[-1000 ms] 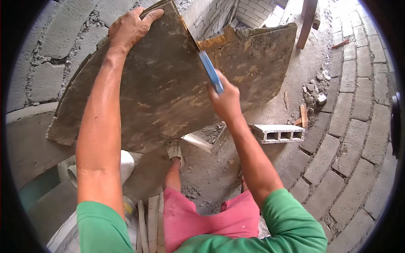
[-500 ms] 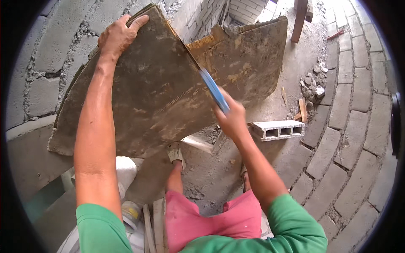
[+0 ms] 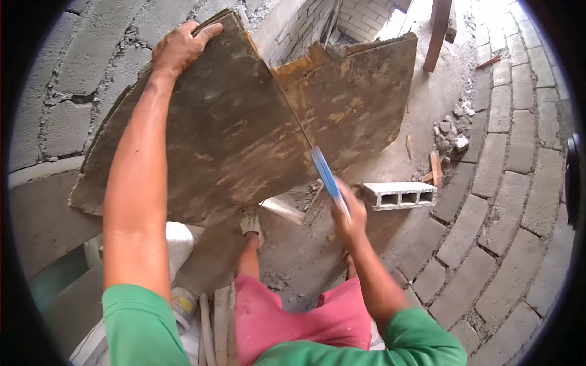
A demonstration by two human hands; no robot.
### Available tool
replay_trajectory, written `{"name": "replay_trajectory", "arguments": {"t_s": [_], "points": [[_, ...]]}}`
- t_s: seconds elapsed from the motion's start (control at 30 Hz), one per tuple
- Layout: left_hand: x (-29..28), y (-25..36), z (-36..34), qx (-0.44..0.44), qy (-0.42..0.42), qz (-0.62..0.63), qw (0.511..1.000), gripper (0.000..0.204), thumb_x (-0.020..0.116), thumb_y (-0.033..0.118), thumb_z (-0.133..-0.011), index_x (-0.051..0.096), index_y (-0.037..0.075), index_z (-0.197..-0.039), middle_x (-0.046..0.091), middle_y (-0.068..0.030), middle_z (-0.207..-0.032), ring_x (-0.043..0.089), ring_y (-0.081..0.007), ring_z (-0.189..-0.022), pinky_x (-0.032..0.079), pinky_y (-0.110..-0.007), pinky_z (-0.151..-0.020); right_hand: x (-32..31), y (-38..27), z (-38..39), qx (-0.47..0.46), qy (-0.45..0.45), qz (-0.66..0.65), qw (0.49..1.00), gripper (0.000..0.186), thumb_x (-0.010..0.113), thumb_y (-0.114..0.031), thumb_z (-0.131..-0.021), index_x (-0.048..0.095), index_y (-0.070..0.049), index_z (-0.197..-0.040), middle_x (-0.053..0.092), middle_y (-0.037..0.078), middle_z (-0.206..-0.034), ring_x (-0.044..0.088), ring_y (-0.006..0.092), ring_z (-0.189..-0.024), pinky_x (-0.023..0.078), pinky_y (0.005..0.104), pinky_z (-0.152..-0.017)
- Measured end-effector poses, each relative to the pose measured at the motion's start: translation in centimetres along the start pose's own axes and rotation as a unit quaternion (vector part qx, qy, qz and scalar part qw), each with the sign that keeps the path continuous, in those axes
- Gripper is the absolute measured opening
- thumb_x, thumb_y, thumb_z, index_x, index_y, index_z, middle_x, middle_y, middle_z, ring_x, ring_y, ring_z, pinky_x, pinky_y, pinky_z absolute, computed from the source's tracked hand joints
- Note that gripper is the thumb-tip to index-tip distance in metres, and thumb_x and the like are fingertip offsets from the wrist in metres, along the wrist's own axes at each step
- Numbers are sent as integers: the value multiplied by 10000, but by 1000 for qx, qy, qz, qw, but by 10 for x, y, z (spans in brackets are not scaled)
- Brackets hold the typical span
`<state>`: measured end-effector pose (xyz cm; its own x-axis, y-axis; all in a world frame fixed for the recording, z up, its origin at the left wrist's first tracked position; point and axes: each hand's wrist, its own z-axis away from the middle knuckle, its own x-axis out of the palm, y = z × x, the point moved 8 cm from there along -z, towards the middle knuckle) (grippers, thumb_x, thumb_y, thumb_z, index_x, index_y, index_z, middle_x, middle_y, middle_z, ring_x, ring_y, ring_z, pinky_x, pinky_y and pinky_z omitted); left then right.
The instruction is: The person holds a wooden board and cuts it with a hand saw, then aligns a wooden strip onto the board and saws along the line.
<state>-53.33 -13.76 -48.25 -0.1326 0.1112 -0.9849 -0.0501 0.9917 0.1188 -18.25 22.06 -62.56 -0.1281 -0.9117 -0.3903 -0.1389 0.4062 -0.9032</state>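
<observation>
A worn brown plywood sheet (image 3: 201,134) stands tilted in front of me, its edges ragged. My left hand (image 3: 177,50) grips its upper left edge, thumb on the near face. My right hand (image 3: 349,210) is closed around the handle end of a hand saw (image 3: 326,174), whose near part is blue. The saw's thin dark blade slants up and left across the sheet, seen nearly edge-on, along a line below the notch in the top edge. Motion smears the right hand slightly, and its fingers hide most of the handle.
A hollow concrete block (image 3: 403,196) lies on the floor to the right, near rubble (image 3: 452,128) and wood scraps (image 3: 435,169). Block walls (image 3: 61,128) rise at left and right. A wooden post (image 3: 437,36) stands at the back. Wood strips (image 3: 207,329) and a bucket (image 3: 183,302) are lower left.
My right hand has drawn the saw down and toward me, slightly right. My left hand keeps its hold on the plywood; the view has shifted a little.
</observation>
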Motion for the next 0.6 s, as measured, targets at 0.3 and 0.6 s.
{"name": "replay_trajectory", "arguments": {"t_s": [0.3,0.6], "points": [[9,18,3,45,71,-6,996,892,522,863,-859,681,125,-1336,758,-156,-1136,713,-343,-1108,511,-492,-982,80,6,-160,65,20,-21,998,487,636,-466,-1003,578,-17,-824,600,213,-690,596,434,-636,472,488,-605],[-11,14,-1,20,-30,16,999,732,545,794,-892,729,151,-1189,760,-169,-1063,704,-386,-1053,505,-474,-910,-37,14,40,112,-89,-3,990,275,714,-332,-928,684,-59,-944,668,171,-745,708,334,-686,548,403,-643]]}}
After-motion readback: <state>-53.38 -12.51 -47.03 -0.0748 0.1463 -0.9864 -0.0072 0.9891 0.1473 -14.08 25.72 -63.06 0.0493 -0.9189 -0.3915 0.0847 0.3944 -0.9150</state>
